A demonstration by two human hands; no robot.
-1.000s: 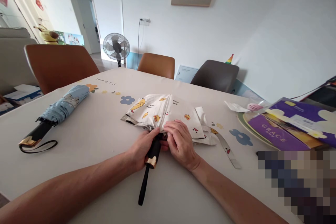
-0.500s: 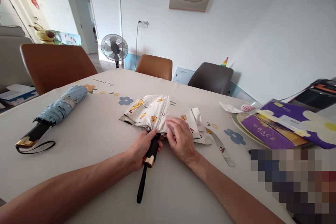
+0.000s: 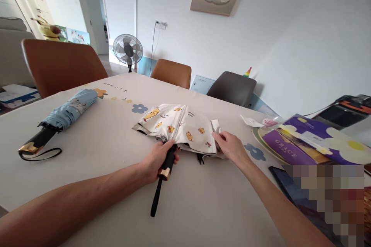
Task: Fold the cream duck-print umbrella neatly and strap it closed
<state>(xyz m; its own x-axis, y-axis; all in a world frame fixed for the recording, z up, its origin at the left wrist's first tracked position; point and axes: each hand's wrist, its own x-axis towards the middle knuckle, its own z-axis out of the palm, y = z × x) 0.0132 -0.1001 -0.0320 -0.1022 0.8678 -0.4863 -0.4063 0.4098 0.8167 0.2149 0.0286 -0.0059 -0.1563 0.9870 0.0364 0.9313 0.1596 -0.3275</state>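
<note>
A folded white umbrella [image 3: 179, 125] printed with yellow ducks lies in the middle of the table [image 3: 110, 170]. My left hand [image 3: 158, 158] is wrapped round its black handle [image 3: 166, 164], whose wrist strap trails toward me. My right hand [image 3: 230, 147] sits at the umbrella's right edge, fingers pinched on the loose white fabric and closing strap there.
A folded light-blue umbrella [image 3: 59, 117] with a black handle lies at the left of the table. A plate [image 3: 261, 139] carrying purple boxes [image 3: 304, 139] stands at the right, with a dark phone [image 3: 285, 177] beside it. Brown chairs [image 3: 58, 67] and a fan [image 3: 128, 49] stand beyond the table.
My right hand has moved from the umbrella's base near the handle out to its right edge and taken hold of the fabric there. The left hand stays on the handle.
</note>
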